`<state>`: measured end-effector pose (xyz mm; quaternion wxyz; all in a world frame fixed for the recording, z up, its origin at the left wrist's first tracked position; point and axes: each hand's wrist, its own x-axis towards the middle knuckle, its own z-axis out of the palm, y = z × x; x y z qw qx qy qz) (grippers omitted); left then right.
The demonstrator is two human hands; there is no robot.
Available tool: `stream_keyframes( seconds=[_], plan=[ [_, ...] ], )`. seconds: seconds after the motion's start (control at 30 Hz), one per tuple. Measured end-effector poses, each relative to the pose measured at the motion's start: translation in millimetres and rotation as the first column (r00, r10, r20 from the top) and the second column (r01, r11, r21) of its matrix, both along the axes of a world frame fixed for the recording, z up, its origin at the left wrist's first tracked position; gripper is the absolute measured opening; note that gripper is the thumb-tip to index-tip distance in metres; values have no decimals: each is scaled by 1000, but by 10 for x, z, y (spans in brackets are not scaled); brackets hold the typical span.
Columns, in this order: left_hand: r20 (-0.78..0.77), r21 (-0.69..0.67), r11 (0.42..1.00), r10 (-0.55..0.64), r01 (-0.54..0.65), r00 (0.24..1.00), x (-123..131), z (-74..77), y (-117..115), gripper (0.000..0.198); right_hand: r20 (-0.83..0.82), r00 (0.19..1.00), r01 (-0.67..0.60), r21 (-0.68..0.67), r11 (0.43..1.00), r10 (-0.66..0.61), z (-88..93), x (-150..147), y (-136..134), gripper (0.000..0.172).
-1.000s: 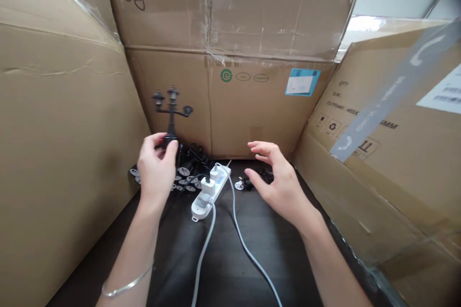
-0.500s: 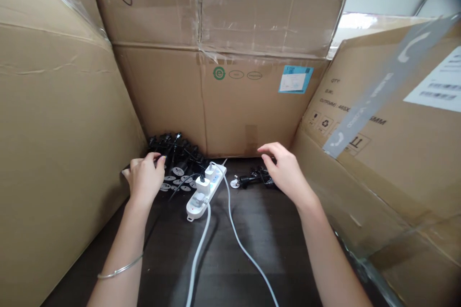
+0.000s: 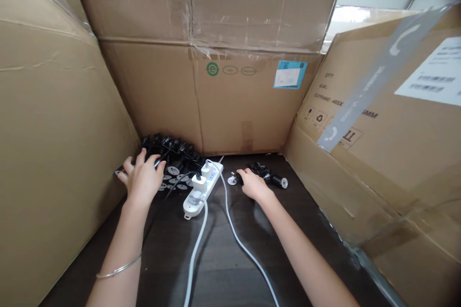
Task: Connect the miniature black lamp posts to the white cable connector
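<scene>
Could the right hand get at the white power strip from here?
Probably yes: the white power strip sits just left of the right hand, with only a pale cable and a white disc low between. The hand is at a black piece; whether gripping is unclear.

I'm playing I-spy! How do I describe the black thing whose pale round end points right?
Find the tall back carton, then the white power strip before it. Right of that, just beyond the right hand, lies a black piece. Its pale round end faces right, while the neighbouring disc sits near the strip.
</scene>
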<state>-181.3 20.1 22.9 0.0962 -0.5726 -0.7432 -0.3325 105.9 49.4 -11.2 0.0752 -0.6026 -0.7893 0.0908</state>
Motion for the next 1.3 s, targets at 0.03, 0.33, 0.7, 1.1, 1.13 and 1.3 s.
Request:
stream_keyframes(
  seconds=[0.03,0.33,0.7,1.1,1.13,1.3],
  plan=[
    [0,9,1000,-7,7,1000,5,-1,-1,33,1,1000,10,-3,1000,-10,-7,0,5,35],
    [9,126,992,-12,11,1000,106,21,-28,31,-148,987,61,38,997,-55,76,93,53,26],
    [88,78,994,-83,76,993,35,-9,10,37,-666,738,298,177,938,-109,203,289,234,38],
    [142,397,907,-211,140,967,636,411,-185,30,-955,263,129,176,976,138,587,226,25,42],
    [211,451,871,-315,194,925,792,446,-229,27,-960,231,86,184,979,160,636,191,-31,43],
    [777,408,749,-585,521,232,1445,396,-333,40,-958,36,-112,279,954,284,849,6,-345,39]
  ],
)
